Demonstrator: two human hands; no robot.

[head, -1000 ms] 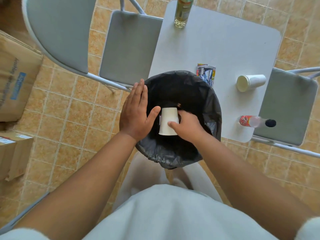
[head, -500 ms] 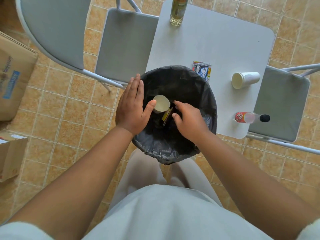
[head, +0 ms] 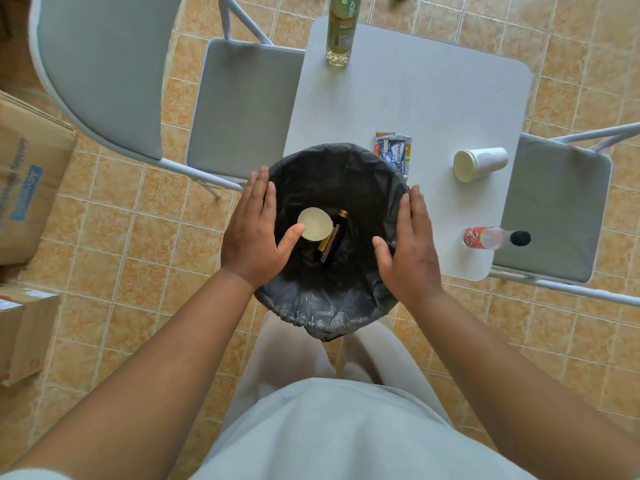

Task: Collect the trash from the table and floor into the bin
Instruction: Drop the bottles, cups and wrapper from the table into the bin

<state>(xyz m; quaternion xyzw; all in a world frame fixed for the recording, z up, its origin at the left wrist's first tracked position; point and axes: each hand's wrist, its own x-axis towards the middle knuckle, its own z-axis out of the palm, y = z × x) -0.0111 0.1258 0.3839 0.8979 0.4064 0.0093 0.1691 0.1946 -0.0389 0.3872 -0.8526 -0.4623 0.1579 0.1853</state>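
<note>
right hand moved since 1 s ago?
Yes. The right hand has let go of the paper cup and swung out from the middle of the bin to its right rim, open and empty.

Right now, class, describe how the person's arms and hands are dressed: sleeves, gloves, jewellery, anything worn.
Both the left hand and right hand are bare: no gloves, rings, watch or bracelets show. The forearms are uncovered too. Pale, whitish short sleeves just appear at the bottom corners, matching the light top.
</note>
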